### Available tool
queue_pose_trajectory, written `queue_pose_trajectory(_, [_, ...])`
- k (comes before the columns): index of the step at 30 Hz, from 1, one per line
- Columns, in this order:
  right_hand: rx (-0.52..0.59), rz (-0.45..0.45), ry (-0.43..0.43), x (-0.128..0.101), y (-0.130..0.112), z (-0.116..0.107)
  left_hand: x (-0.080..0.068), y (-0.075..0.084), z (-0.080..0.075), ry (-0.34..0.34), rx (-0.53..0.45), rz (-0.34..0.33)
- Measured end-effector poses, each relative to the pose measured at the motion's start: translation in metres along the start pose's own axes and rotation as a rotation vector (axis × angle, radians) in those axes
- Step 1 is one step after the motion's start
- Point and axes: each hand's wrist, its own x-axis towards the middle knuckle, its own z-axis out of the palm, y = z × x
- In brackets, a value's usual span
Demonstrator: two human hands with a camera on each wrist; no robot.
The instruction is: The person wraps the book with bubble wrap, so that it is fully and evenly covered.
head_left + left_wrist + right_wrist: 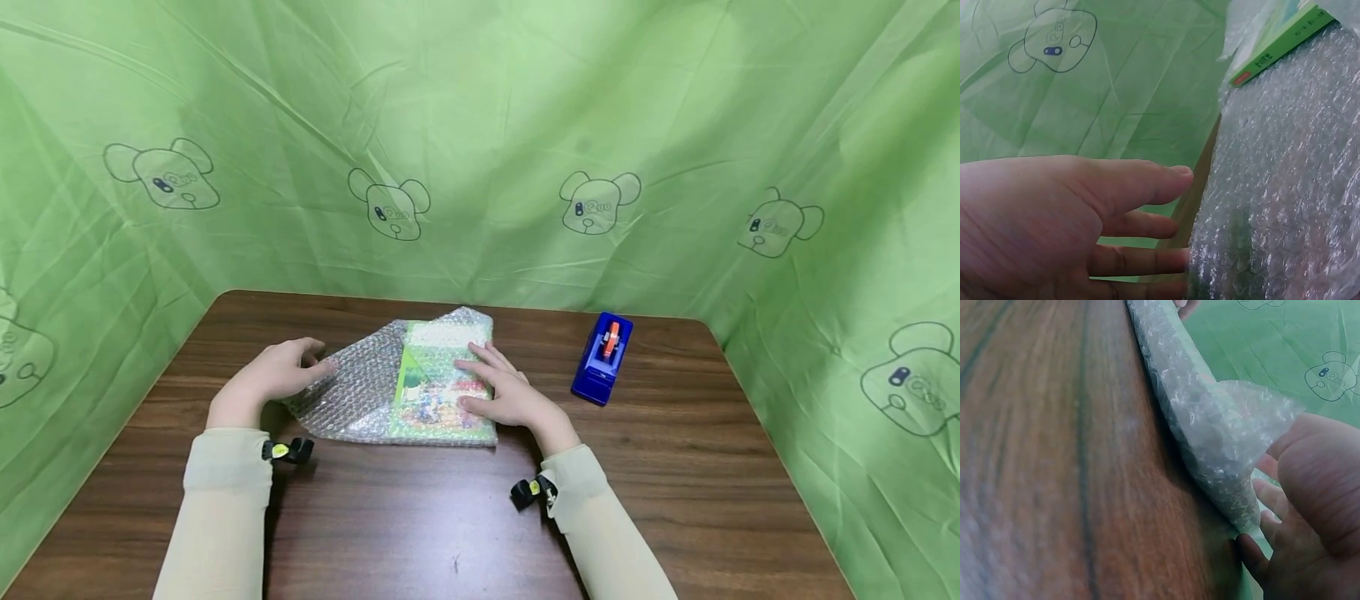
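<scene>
A colourful green-edged book [427, 396] lies on the table under clear bubble wrap [356, 392]. Part of the wrap spreads out to the left, narrowing to a folded corner. My left hand [272, 375] is at that left end, its thumb and fingers extended; in the left wrist view the fingertips [1172, 259] meet the wrap's edge. Over the book's right side rests my right hand [513, 398], fingers spread on the wrapped cover. From the right wrist, the bubble wrap [1204, 425] shows a loose flap near the thumb side of the hand.
A blue tape dispenser [600, 362] with an orange part stands right of the book. The brown wooden table [450, 517] meets green curtains [480, 250] at the back and sides. Each wrist wears a black strap.
</scene>
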Motion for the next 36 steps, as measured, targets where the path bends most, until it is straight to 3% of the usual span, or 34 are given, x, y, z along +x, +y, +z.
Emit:
queue_pose_trajectory(7, [0.01,0.003,-0.004,0.0,0.001,0.0,-0.002,-0.003,-0.004,-0.033,0.003,0.013])
queue_pose_trajectory(13, [0.002,0.005,-0.005,0.0,-0.001,0.0,-0.007,-0.007,-0.007,-0.042,-0.118,0.07])
queue_pose_trajectory(18, [-0.002,0.008,-0.011,0.0,0.0,-0.001,-0.014,0.004,-0.012,-0.054,-0.234,0.09])
queue_pose_trajectory(23, [0.006,0.0,-0.005,0.0,0.001,0.0,-0.016,0.019,-0.015,-0.085,-0.35,0.06])
queue_pose_trajectory(32, [0.01,-0.001,-0.003,0.001,0.003,0.0,-0.011,0.029,-0.011,-0.071,-0.511,0.07])
queue_pose_trajectory(36, [0.008,-0.001,-0.003,0.0,0.004,0.0,-0.008,0.033,-0.008,-0.03,-0.54,0.084])
